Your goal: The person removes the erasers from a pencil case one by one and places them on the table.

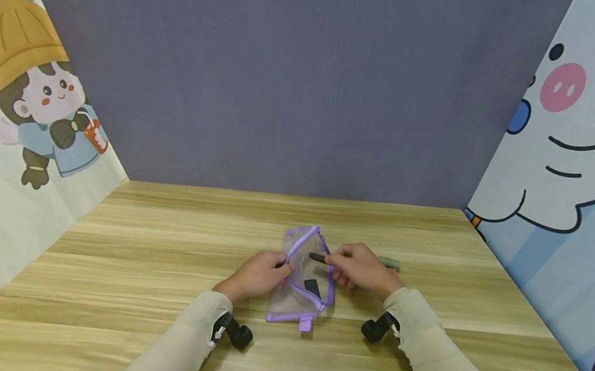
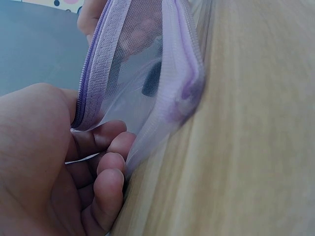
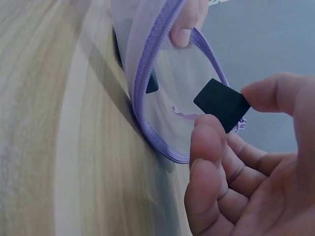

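Note:
A purple-edged mesh zipper pouch (image 1: 289, 310) lies on the table with its zip side gaping. My left hand (image 1: 258, 276) pinches the near side of the pouch's opening, the edge held between thumb and fingers. At the other side of the opening, my right hand (image 1: 362, 268) pinches a small flat black rectangular piece (image 3: 221, 104) between thumb and fingertips, at the mouth of the pouch. Another dark flat piece (image 1: 312, 286) shows inside the pouch; in the right wrist view this dark piece (image 3: 152, 82) is partly hidden by the zip edge.
Behind my right hand, a green object (image 1: 389, 263) lies on the wooden table (image 1: 154, 242), partly covered, with a bit of orange-red by it. A grey panel (image 1: 288, 84) stands at the back, and printed cartoon walls flank both sides.

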`<state>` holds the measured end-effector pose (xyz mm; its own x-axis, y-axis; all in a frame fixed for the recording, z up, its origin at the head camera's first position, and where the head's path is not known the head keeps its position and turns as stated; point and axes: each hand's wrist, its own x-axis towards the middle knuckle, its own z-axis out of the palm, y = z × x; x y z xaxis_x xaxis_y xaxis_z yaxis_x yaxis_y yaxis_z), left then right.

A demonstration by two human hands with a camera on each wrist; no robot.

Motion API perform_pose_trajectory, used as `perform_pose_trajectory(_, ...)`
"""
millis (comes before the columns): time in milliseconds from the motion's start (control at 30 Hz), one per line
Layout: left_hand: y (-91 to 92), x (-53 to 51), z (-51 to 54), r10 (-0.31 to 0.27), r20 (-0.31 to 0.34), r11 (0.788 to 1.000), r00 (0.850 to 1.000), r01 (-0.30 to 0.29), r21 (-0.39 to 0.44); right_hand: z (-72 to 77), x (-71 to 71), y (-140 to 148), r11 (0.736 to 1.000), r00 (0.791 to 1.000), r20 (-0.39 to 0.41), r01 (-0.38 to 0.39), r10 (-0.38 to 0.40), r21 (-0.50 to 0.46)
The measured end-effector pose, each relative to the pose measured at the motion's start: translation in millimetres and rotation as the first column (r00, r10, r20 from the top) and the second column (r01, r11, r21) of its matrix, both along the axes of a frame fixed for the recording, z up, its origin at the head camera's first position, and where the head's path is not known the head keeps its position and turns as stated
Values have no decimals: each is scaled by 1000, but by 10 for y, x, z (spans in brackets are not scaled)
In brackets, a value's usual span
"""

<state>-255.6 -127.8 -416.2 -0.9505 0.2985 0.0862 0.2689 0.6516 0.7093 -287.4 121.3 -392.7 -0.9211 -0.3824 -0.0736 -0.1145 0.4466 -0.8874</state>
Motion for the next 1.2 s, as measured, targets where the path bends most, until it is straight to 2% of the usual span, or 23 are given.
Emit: perform_pose_trajectory(1200, -9, -8, -19, -8, 7, 1000, 1000, 8, 21, 3, 28, 80, 1000, 999, -50, -20, 19, -17)
